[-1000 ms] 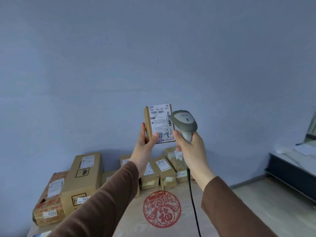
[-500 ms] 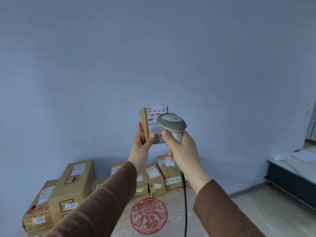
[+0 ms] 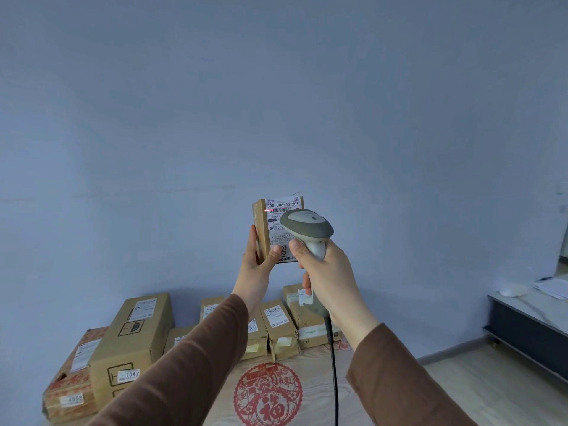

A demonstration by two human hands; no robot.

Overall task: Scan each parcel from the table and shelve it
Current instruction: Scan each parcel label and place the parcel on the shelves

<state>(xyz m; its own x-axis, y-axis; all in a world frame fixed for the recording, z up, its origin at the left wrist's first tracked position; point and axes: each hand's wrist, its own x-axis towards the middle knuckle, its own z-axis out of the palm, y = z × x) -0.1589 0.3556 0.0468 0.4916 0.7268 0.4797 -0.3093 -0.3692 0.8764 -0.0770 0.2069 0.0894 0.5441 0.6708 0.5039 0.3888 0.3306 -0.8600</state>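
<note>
My left hand (image 3: 256,264) holds a small brown parcel (image 3: 268,224) upright in front of the blue wall, its white shipping label facing me. My right hand (image 3: 325,278) grips a grey handheld scanner (image 3: 307,229) whose head covers the label's right half. A red scan line lies across the barcode near the label's top. The scanner's black cable (image 3: 333,373) hangs down past my right forearm. Below, several more cardboard parcels (image 3: 278,325) stand in a row at the back of the table (image 3: 313,385).
A tall box marked 1042 (image 3: 130,342) and a worn flat box (image 3: 72,382) stand at the table's left. A red paper-cut emblem (image 3: 268,393) lies on the tabletop. A dark low cabinet (image 3: 528,330) with papers stands at right, on a light wood floor.
The scanner has moved left over the label and a red scan line now shows on the barcode. The view has tilted slightly, so parcel and hands sit lower and more central.
</note>
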